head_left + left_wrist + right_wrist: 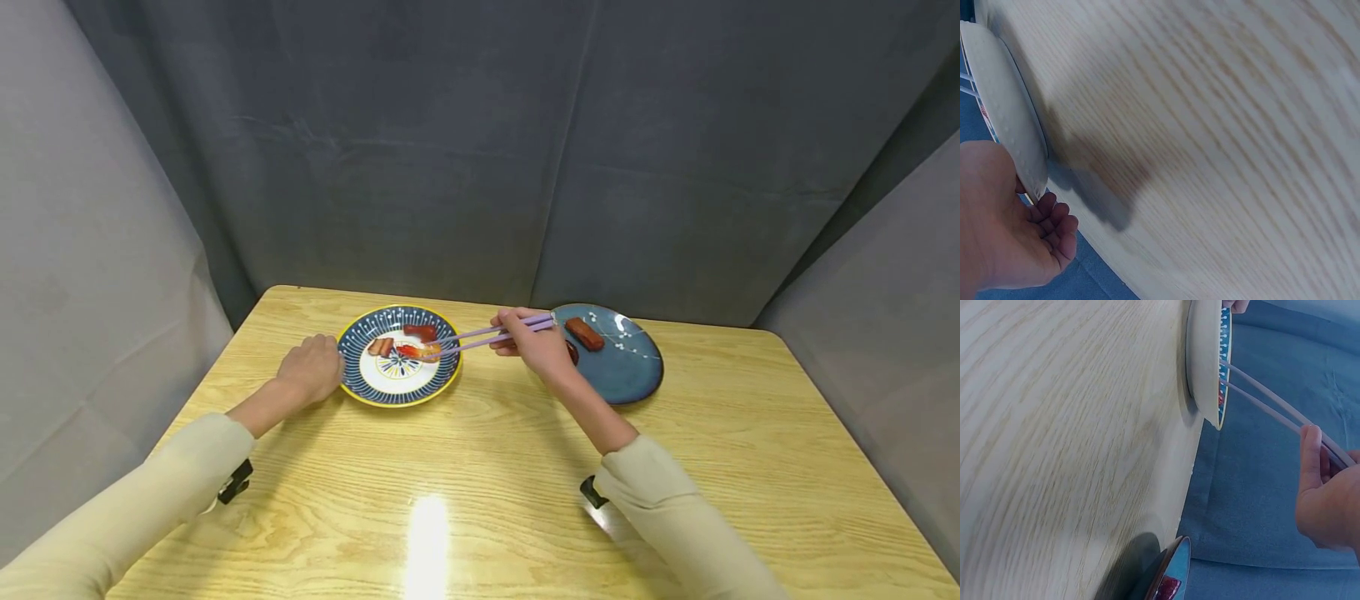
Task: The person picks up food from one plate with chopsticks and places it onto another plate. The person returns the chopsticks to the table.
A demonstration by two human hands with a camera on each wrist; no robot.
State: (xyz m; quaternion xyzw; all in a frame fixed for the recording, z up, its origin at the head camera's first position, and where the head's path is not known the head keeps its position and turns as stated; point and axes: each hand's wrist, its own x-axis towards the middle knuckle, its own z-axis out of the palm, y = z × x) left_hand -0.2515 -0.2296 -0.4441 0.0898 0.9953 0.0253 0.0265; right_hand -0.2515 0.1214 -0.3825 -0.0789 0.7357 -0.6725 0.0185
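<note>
My left hand [313,368] grips the left rim of a round plate [396,395] with a blue pattern, white middle and yellow edge; in the left wrist view its curled fingers [1060,228] are at the rim. My right hand [534,343] holds a pair of lilac chopsticks [480,343], pointing left over the plate. Their tips are at an orange-and-red, shrimp-like piece [417,352]. Beside it on the plate lie a dark red piece [420,332] and a striped, bacon-like piece [380,347].
Right of the chopstick hand stands a blue oval plate [626,379] with white blossom decoration. It bears a reddish-brown slab of food [584,333] and a dark red piece [572,352], partly hidden by my hand. A grey curtain [420,167] hangs behind the wooden table [495,467].
</note>
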